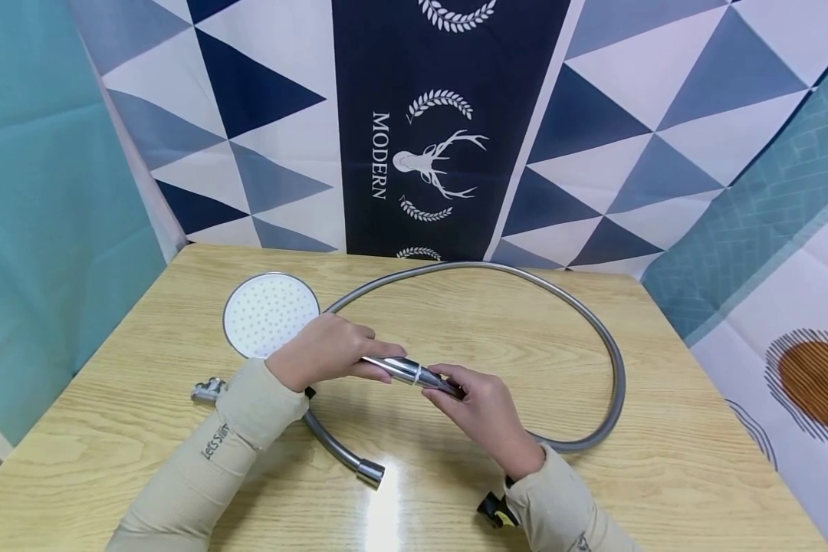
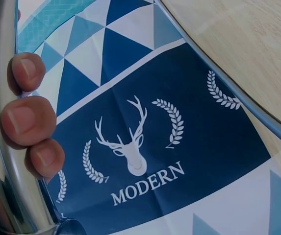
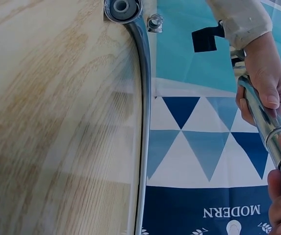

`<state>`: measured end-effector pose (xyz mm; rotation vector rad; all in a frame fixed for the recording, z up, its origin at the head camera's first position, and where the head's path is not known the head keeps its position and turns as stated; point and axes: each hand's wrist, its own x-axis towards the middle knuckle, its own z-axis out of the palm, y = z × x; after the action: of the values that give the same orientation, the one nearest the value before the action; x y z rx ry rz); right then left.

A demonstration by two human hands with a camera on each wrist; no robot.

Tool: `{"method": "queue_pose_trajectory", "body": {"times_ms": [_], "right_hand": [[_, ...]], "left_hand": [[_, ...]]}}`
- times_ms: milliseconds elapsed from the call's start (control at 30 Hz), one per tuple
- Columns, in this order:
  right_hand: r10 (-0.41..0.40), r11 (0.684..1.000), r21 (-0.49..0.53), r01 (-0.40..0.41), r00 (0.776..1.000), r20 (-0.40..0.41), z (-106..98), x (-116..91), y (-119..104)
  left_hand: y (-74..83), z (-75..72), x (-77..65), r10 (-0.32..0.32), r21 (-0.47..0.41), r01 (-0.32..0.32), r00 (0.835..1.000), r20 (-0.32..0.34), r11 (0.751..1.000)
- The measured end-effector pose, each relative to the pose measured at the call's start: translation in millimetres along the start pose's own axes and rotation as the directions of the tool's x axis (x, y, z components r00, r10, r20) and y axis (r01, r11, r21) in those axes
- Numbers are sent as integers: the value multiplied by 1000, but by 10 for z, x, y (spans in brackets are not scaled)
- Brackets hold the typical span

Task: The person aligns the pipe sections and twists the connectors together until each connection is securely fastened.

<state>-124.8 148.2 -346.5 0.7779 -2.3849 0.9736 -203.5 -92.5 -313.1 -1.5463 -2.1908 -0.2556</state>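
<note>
A: Where's the shower head (image 1: 269, 314)?
B: Above the wooden table (image 1: 76, 468), its pale, dotted face turned up toward the head camera.

A: And the hands?
B: The left hand (image 1: 334, 349), just right of the shower head's face, has its fingers wrapped round the chrome handle (image 1: 400, 369). The right hand (image 1: 481, 406), farther right of the shower head, pinches the grey fitting (image 1: 433, 379) that meets the handle's end. How firmly the two are joined, I can't tell.

A: The hose (image 1: 616, 368)?
B: It loops wide on the table, to the right of the shower head. Its metal end nut (image 1: 369, 473) lies nearer the person than the shower head.

A: Anything else?
B: A small chrome bracket (image 1: 208, 389), nearer the person than the shower head and slightly left.
</note>
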Motion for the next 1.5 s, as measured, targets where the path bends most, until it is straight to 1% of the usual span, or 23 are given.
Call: {"method": "queue_pose_trajectory", "body": {"times_ms": [167, 300, 500, 600, 733, 867, 1033, 1267, 1433, 1500], "right_hand": [[4, 1000, 9, -5, 1000, 20, 8, 9, -3], [12, 1000, 6, -13, 999, 34, 14, 14, -6], [35, 999, -8, -34, 998, 45, 20, 8, -6], [8, 1000, -31, -8, 1000, 28, 31, 0, 10], [-59, 996, -62, 58, 998, -6, 50, -12, 36], [-99, 994, -38, 98, 995, -23, 60, -25, 53], [-115, 993, -29, 114, 993, -31, 64, -28, 57], [-133, 988, -81, 130, 991, -34, 59, -23, 54], [-127, 988, -87, 125, 992, -25, 57, -19, 54], [-138, 987, -88, 135, 990, -30, 57, -19, 55]], "left_hand": [[-1, -8, -7, -1, -13, 1, 1000, 3, 1000], [-3, -17, -14, -13, -32, 14, 1000, 17, 999], [-4, -12, -13, -18, -32, 19, 999, 27, 999], [1, -11, -7, -24, -31, 25, 999, 30, 999], [-1, -7, -7, -31, -33, 32, 999, 34, 999], [-9, 6, -13, -22, -33, 23, 999, 27, 999], [-8, 0, -11, -11, -22, 11, 1000, 15, 1000], [-3, 2, -11, -29, -38, 30, 999, 29, 999], [1, -4, -8, -28, -33, 29, 999, 32, 999], [4, -11, -7, -26, -25, 27, 999, 33, 999]]}}
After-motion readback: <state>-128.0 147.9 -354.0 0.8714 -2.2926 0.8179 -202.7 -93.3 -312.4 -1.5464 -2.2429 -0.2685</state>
